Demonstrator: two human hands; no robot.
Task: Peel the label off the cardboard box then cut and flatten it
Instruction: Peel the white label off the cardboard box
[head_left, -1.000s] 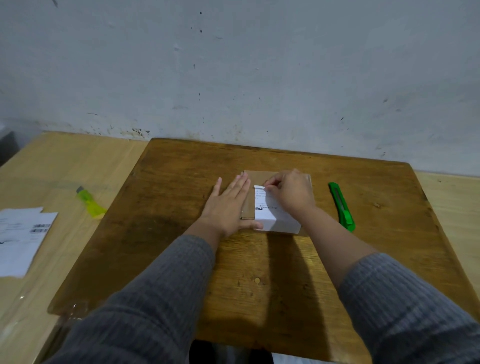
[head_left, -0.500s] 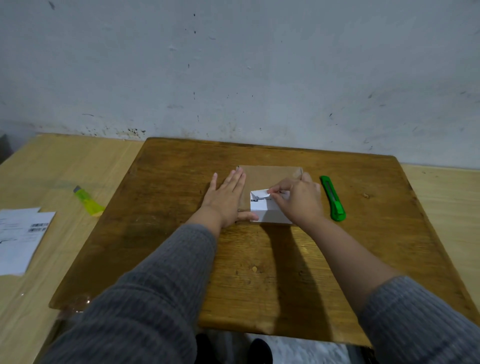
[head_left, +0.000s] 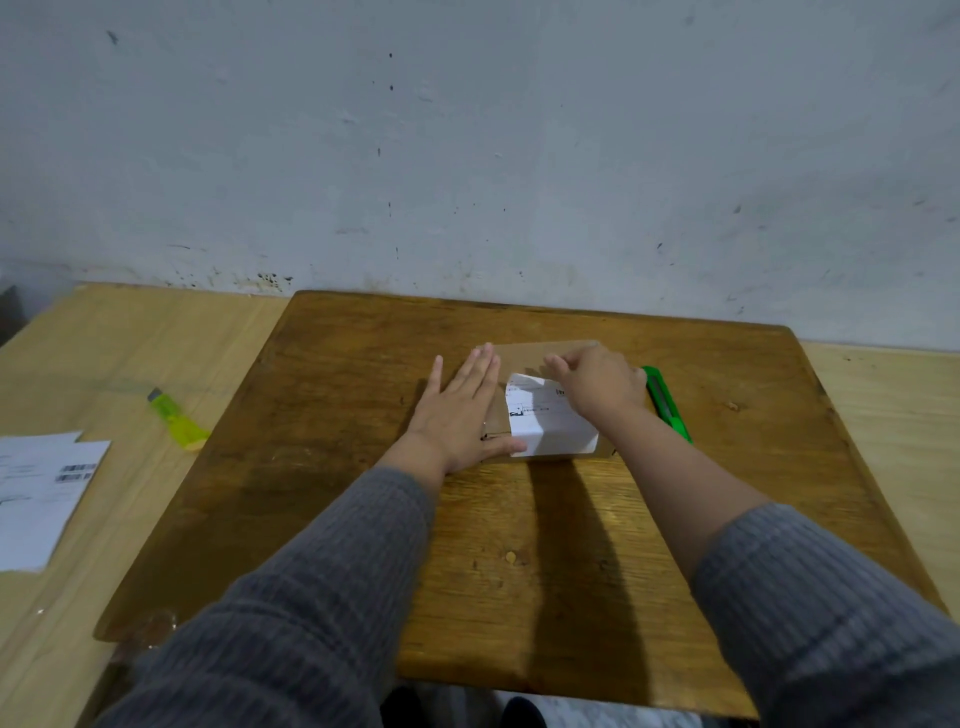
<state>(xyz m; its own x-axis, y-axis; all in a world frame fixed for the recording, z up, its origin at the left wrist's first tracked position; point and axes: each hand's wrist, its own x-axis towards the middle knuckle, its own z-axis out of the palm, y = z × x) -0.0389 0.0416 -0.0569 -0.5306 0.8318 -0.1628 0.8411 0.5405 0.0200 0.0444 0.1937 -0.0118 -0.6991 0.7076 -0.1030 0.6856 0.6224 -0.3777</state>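
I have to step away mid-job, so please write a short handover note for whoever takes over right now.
Left hand: flat, open, pinning the cardboard box on the dark wooden board.
Right hand: at the white label's far edge, which is lifted; grip hidden.
Green cutter: right of the box, untouched.
Done: peel started.
Left: finish peeling, cut, flatten.

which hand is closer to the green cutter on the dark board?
Right. The right hand works at the label directly beside the green cutter; the left hand lies flat on the far side of the cardboard box.
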